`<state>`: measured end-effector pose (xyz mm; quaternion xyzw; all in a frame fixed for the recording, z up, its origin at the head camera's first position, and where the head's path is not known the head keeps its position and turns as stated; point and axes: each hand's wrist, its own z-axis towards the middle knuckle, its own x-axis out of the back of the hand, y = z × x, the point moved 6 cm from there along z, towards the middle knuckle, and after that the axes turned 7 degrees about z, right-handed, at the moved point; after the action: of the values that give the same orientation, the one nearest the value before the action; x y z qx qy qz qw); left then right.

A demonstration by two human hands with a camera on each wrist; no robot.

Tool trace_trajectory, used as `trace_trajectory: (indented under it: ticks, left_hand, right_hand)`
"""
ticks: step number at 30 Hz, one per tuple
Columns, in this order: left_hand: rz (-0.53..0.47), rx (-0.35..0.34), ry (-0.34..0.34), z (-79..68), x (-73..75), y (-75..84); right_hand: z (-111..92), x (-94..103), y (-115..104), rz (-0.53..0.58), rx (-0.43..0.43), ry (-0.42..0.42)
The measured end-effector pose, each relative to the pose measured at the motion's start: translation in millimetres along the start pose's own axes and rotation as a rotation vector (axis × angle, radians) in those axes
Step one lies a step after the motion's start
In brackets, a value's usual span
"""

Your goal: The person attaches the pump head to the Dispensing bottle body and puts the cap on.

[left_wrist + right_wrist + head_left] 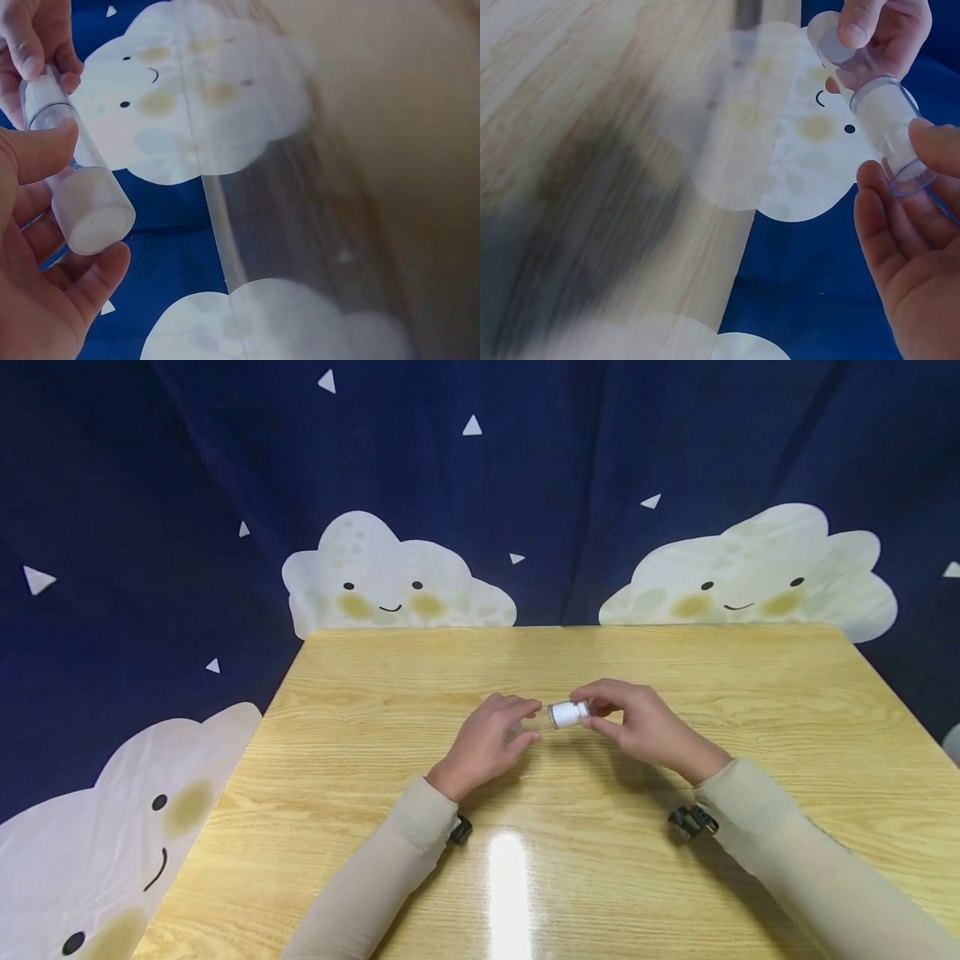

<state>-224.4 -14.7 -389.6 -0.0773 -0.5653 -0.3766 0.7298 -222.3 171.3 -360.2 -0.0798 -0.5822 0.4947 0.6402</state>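
A small clear bottle (pixel 567 713) with a white end and a white section under a clear cap is held sideways above the table between both hands. My left hand (pixel 489 742) grips its clear body, thumb on one side and fingers on the other; the white end (pixel 94 211) sticks out past the thumb in the left wrist view. My right hand (pixel 643 720) pinches the opposite end with thumb and fingertips, around the clear cap (pixel 900 139). The white section shows through the cap. Whether the cap is seated or partly drawn off, I cannot tell.
Beneath the hands lies a light wood-grain table (pixel 360 735), with a bright glare streak near its front. A dark blue curtain (pixel 555 452) with smiling white clouds hangs behind the far edge and along the left. Dark straps sit at both wrists.
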Motion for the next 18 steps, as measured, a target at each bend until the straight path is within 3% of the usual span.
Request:
trace_trajectory:
  ticks: [5,13,18]
  left_hand:
    - [-0.008,-0.012,0.035,-1.2,5.1,-1.6]
    - [0.061,0.013,-0.025,1.0,5.7,0.1]
    - [0.077,0.031,-0.016,3.5,8.0,1.2]
  right_hand:
    - [4.8,-1.9,-5.1,-0.01,0.019,0.003]
    - [4.3,-5.9,-4.6,0.0,0.021,0.01]
    - [5.4,-5.9,-6.9,0.013,0.026,0.011]
